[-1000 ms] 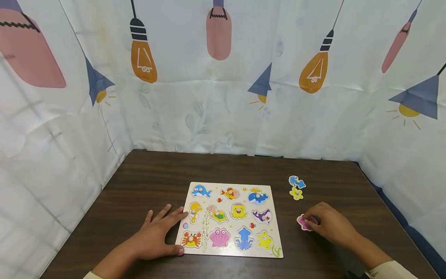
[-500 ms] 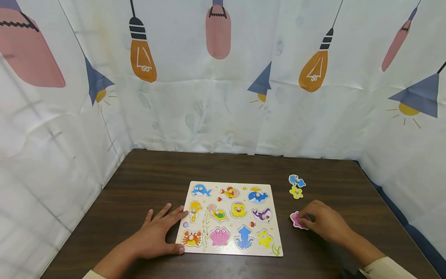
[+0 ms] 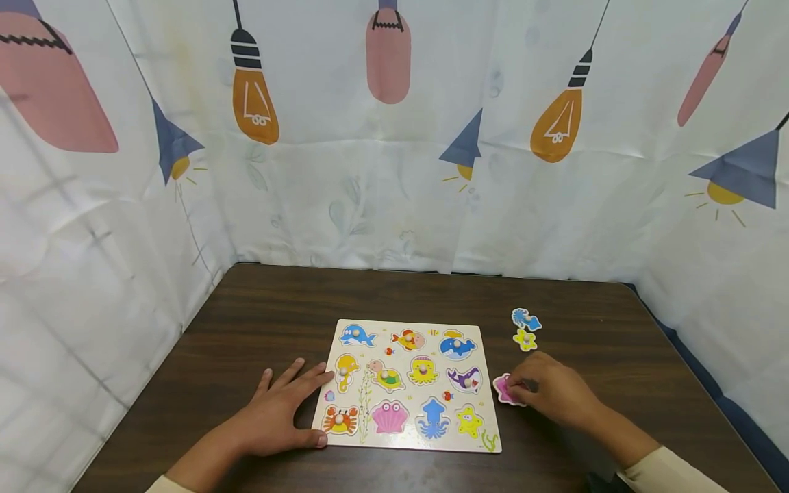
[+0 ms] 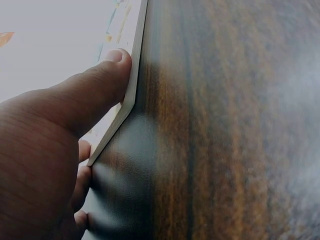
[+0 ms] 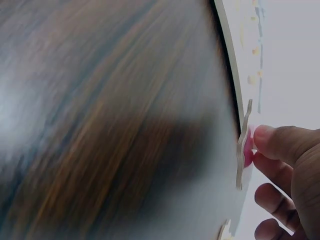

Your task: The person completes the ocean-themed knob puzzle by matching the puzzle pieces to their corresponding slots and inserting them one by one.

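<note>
A cream wooden puzzle board with sea-animal pictures lies flat on the table. My left hand rests at its left edge, fingers spread and fairly straight, and the left wrist view has the thumb touching the board near a corner. Just off the board's right edge, my right hand pinches a pink shell puzzle piece between thumb and fingers. In the right wrist view that piece is held edge-on by its knob, close to the board's edge. The pinching fingertips cover part of the piece in the head view.
A blue squid piece and a yellow starfish piece lie close together beyond my right hand. Several knobbed pieces, such as a crab, sit in the board. Behind the dark wooden table hangs a white printed curtain.
My right hand has moved left with the pink shell piece, bringing it close to the board's right edge. My left hand has stayed where it was.
</note>
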`<state>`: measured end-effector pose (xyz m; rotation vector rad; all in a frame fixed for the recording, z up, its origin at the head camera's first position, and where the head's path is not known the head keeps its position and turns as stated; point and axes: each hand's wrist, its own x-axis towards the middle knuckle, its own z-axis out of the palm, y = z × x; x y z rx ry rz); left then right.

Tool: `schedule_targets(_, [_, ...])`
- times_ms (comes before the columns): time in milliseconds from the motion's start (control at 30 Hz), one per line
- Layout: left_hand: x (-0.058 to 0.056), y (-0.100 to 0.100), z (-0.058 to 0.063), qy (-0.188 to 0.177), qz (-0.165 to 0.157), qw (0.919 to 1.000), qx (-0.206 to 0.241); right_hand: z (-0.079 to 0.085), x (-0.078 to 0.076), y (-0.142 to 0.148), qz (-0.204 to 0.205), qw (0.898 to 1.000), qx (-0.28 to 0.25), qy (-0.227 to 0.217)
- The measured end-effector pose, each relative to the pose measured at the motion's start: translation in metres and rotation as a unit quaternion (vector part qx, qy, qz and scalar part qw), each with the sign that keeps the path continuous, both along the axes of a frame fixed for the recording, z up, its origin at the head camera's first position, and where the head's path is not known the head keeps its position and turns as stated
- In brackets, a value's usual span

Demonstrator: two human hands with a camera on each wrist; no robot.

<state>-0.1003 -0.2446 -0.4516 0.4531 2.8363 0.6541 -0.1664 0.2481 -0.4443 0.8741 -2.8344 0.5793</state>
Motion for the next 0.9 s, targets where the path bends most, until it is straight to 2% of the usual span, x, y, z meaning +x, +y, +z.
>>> schedule_targets(900, [0.000,0.000,-0.002,-0.005,0.001,1.0000,0.003,0.002,0.004,-0.050,0.087,0.996,-0.017,0.009])
